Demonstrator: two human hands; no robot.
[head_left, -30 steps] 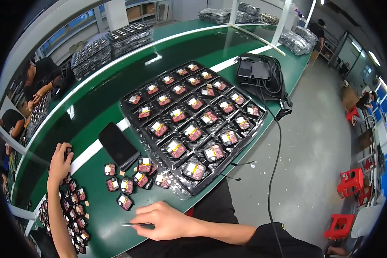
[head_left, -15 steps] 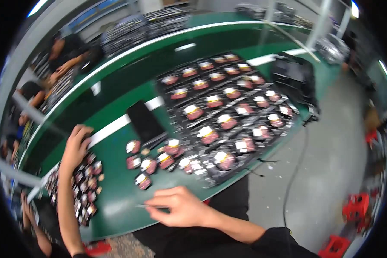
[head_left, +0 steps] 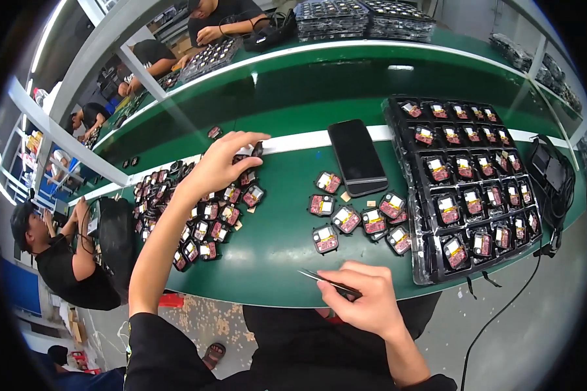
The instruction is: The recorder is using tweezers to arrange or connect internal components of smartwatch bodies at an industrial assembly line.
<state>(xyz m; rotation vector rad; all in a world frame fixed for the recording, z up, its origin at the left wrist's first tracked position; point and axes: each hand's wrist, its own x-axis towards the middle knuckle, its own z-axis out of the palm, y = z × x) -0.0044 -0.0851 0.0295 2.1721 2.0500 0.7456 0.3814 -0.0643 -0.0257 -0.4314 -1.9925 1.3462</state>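
My left hand (head_left: 225, 163) reaches over the far right edge of a pile of small black modules with red circuit boards (head_left: 209, 212). Thumb and fingers are closed on one small black module (head_left: 258, 150), seen edge-on. Near the front edge of the bench, my right hand (head_left: 365, 296) grips a pair of tweezers (head_left: 329, 281) with the thin tips pointing left. A loose group of similar modules (head_left: 347, 219) lies face up between the pile and a black tray (head_left: 419, 218). Modules with white and yellow patches sit in the tray's compartments.
A black smartphone (head_left: 357, 156) lies on the green bench (head_left: 267, 280) beside the tray. A black adapter with a cable (head_left: 546, 173) is at the right. Another person (head_left: 78, 260) sits at the left; several more work across the bench, near stacked trays (head_left: 332, 21).
The view has swung, shifting the bench and trays within the picture and sharpening the blur. My left hand now has a module between its fingertips; my right still holds the tweezers.
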